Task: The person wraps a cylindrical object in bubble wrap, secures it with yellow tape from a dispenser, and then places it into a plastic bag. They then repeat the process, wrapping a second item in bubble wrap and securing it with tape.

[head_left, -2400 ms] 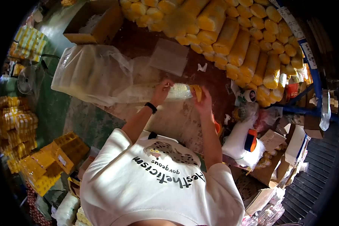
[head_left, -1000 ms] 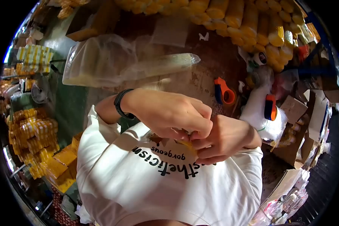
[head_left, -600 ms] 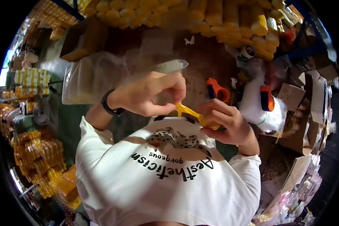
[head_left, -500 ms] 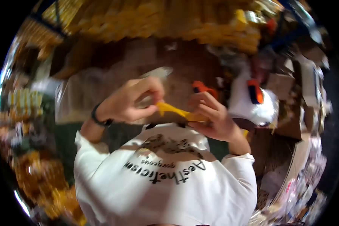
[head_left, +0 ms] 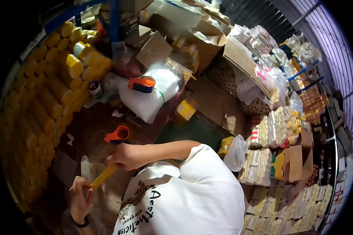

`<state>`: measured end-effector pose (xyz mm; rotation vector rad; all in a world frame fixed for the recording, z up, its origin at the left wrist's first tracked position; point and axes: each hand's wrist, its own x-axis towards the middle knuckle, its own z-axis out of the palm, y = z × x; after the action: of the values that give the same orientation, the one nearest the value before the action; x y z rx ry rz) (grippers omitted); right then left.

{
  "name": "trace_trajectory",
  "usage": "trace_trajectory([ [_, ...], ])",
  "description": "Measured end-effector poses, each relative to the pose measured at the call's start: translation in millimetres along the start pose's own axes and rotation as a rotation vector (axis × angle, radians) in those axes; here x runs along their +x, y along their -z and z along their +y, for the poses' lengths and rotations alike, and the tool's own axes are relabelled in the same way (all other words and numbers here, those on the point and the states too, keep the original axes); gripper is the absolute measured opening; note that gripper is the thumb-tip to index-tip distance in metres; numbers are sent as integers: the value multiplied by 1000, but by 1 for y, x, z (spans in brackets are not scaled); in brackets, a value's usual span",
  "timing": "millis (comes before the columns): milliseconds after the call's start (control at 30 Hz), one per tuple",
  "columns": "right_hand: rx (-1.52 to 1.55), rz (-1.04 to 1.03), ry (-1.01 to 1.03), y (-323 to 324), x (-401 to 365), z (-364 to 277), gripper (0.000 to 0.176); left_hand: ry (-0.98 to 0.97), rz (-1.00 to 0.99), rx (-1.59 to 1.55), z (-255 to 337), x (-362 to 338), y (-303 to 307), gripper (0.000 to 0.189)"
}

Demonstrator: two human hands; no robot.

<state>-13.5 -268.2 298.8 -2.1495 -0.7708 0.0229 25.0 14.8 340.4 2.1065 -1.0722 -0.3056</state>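
A yellow strip point(head_left: 102, 176) stretches between my two hands. My left hand point(head_left: 80, 197), with a dark band on its wrist, pinches the strip's lower left end. The upper right end is held in my right hand point(head_left: 126, 156), whose fingers are closed round it. Just above my right hand, an orange and blue tape dispenser point(head_left: 121, 134) lies on the brown table point(head_left: 94, 121). A clear plastic item point(head_left: 86, 166) lies behind the strip, between the hands.
White bubble wrap point(head_left: 149, 102) carries a second orange and blue dispenser point(head_left: 142, 84). Yellow-wrapped rolls point(head_left: 47, 105) are stacked at the left. A small jar point(head_left: 94, 87) stands beside them. Cardboard boxes point(head_left: 239, 55) and packed bundles point(head_left: 259, 166) fill the right.
The view has swung round to the right, so the hands now appear lower left. The yellow strip is still held between both hands and looks straighter.
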Motion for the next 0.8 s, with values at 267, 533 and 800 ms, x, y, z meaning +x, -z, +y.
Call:
trace_trajectory([
  [267, -225, -378, -373, -40, 1, 6, 31, 374, -48, -254, -73, -1, -22, 48],
  [533, 271, 55, -502, -113, 19, 18, 32, 527, 81, -487, -124, -36, -9, 46],
  [800, 818, 220, -494, -203, 68, 87, 42, 551, 295, -792, -245, -68, -20, 47],
])
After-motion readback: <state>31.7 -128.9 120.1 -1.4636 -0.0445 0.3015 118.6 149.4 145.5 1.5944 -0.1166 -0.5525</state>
